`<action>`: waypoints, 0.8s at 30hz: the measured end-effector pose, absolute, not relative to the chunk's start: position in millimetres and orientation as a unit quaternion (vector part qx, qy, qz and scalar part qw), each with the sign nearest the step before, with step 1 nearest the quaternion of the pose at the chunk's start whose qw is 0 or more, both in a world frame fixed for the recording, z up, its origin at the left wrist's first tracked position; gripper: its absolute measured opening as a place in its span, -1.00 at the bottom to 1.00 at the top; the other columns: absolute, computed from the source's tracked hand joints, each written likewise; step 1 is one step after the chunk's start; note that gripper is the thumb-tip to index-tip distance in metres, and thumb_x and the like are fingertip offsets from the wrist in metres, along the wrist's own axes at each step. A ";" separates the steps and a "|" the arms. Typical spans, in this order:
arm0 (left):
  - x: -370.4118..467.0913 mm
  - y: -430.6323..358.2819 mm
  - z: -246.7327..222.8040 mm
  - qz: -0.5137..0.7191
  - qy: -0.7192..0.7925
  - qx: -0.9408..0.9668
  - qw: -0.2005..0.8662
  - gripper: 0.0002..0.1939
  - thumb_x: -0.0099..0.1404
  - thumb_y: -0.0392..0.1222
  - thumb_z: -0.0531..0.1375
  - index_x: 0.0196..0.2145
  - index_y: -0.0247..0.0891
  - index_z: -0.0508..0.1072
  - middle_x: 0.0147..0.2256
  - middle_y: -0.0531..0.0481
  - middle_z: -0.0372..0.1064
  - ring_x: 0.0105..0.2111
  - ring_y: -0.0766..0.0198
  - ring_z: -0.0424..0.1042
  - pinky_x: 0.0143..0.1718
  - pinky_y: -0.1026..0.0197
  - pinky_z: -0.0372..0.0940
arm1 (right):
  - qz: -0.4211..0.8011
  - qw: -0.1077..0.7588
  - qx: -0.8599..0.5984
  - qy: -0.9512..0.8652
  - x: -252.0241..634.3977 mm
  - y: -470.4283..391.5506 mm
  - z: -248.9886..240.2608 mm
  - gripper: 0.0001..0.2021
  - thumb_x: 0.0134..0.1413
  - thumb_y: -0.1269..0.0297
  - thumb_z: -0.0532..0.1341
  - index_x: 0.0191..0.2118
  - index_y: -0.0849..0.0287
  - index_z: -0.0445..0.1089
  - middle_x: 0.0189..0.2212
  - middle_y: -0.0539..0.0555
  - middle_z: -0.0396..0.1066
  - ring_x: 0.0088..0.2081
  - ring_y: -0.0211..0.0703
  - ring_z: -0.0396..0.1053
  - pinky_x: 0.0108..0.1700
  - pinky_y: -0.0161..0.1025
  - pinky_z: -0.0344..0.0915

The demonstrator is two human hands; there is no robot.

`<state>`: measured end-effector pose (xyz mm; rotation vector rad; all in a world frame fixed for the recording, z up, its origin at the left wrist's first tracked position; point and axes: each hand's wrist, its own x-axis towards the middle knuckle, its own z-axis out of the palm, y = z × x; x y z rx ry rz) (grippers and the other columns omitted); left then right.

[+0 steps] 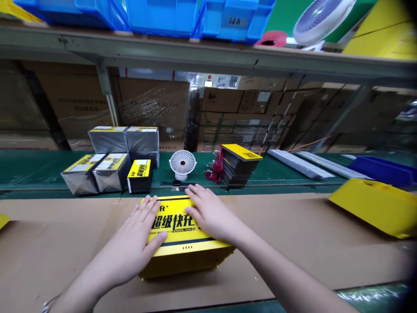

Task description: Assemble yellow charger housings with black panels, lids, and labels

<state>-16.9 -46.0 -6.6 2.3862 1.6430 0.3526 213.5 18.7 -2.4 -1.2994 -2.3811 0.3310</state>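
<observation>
A yellow box with black Chinese lettering [182, 238] sits in front of me on the brown cardboard-covered bench [286, 243]. My left hand [138, 234] lies flat over its left side, fingers stretched forward and thumb out across the top. On the right of the same top panel rests my right hand [208, 213], its fingers extended and pressed flat. Neither hand wraps round anything. The box's front face below the top edge looks dark and shaded. Its underside and far side are hidden.
Behind the box stand a small white fan [183, 164], a stack of yellow-topped cards [241, 165] with red cords [216, 167], and several wrapped packs [110, 167]. A yellow bin [374, 206] lies at right. Blue bins [161, 17] line the shelf above.
</observation>
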 end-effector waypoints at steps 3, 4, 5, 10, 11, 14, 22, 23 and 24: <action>2.4 -36.5 -1.6 0.099 0.522 0.841 0.107 -0.17 0.28 0.31 -0.14 0.31 -0.28 -0.20 0.33 -0.16 -0.33 0.32 0.00 -0.32 0.28 -0.26 -0.28 | 0.112 0.118 -0.372 -0.914 193.1 3.5 0.9 -0.30 0.23 -0.08 -0.07 0.33 0.27 -0.13 0.34 0.16 -0.25 0.35 0.01 -0.32 0.35 0.00 -0.27; 4.8 -34.0 -0.5 0.095 0.514 0.846 0.104 -0.16 0.27 0.33 -0.14 0.31 -0.28 -0.20 0.33 -0.17 -0.33 0.32 0.00 -0.31 0.27 -0.27 -0.30 | 0.111 0.098 -0.359 -0.922 191.6 0.9 2.0 -0.29 0.24 -0.09 -0.10 0.34 0.29 -0.18 0.34 0.16 -0.31 0.35 -0.01 -0.35 0.35 -0.02 -0.27; 4.2 -32.2 0.1 0.094 0.510 0.849 0.104 -0.14 0.26 0.34 -0.14 0.31 -0.28 -0.21 0.33 -0.17 -0.33 0.32 0.00 -0.31 0.27 -0.26 -0.30 | 0.111 0.087 -0.357 -0.923 193.9 -0.4 3.2 -0.27 0.24 -0.11 -0.10 0.34 0.29 -0.20 0.34 0.16 -0.34 0.35 -0.03 -0.36 0.35 -0.04 -0.27; -27.4 -34.3 -0.2 0.085 0.538 0.828 0.136 -0.13 0.25 0.35 -0.12 0.32 -0.21 -0.27 0.34 -0.05 -0.40 0.33 0.10 -0.34 0.31 -0.10 -0.21 | 0.118 0.059 -0.443 -0.887 240.1 3.1 5.5 -0.21 0.16 -0.24 -0.10 0.35 0.17 -0.22 0.35 0.05 -0.36 0.35 0.02 -0.36 0.35 0.02 -0.25; -30.9 -35.8 -0.2 0.079 0.548 0.821 0.138 -0.15 0.26 0.35 -0.13 0.32 -0.19 -0.27 0.34 -0.02 -0.41 0.33 0.12 -0.33 0.31 -0.08 -0.20 | 0.118 0.058 -0.473 -0.871 247.3 3.4 4.3 -0.20 0.16 -0.25 -0.11 0.35 0.17 -0.24 0.35 0.04 -0.37 0.35 0.03 -0.37 0.35 0.03 -0.23; -18.3 -37.5 0.6 0.067 0.579 0.805 0.106 -0.12 0.25 0.37 -0.18 0.31 -0.30 -0.19 0.34 -0.14 -0.37 0.33 0.05 -0.34 0.30 -0.13 -0.22 | 0.105 0.060 -0.535 -0.836 248.0 1.5 -1.7 -0.17 0.17 -0.26 -0.16 0.35 0.27 -0.28 0.34 0.11 -0.40 0.35 0.07 -0.43 0.34 0.07 -0.22; 14.4 -19.5 1.4 0.090 0.489 0.859 0.122 -0.09 0.20 0.41 -0.11 0.31 -0.23 -0.16 0.33 -0.11 -0.30 0.33 0.03 -0.29 0.29 -0.17 -0.26 | 0.116 0.065 -0.405 -0.905 225.7 -5.5 1.0 -0.27 0.22 -0.16 -0.09 0.34 0.21 -0.18 0.34 0.12 -0.32 0.35 0.02 -0.36 0.35 0.05 -0.28; 2.8 -18.6 1.3 0.091 0.496 0.853 0.133 -0.10 0.19 0.41 -0.08 0.31 -0.19 -0.15 0.34 -0.07 -0.29 0.33 0.05 -0.28 0.30 -0.15 -0.27 | 0.129 0.068 -0.417 -0.897 234.7 -5.6 2.4 -0.27 0.20 -0.18 -0.07 0.34 0.16 -0.17 0.35 0.08 -0.32 0.35 0.02 -0.38 0.35 0.05 -0.31; -10.4 -19.1 0.3 0.096 0.504 0.845 0.151 -0.12 0.19 0.39 -0.04 0.31 -0.14 -0.14 0.34 -0.02 -0.30 0.33 0.07 -0.29 0.30 -0.14 -0.27 | 0.148 0.076 -0.434 -0.885 245.8 -6.0 2.6 -0.27 0.18 -0.19 -0.05 0.34 0.10 -0.17 0.35 0.03 -0.34 0.36 0.01 -0.41 0.35 0.06 -0.33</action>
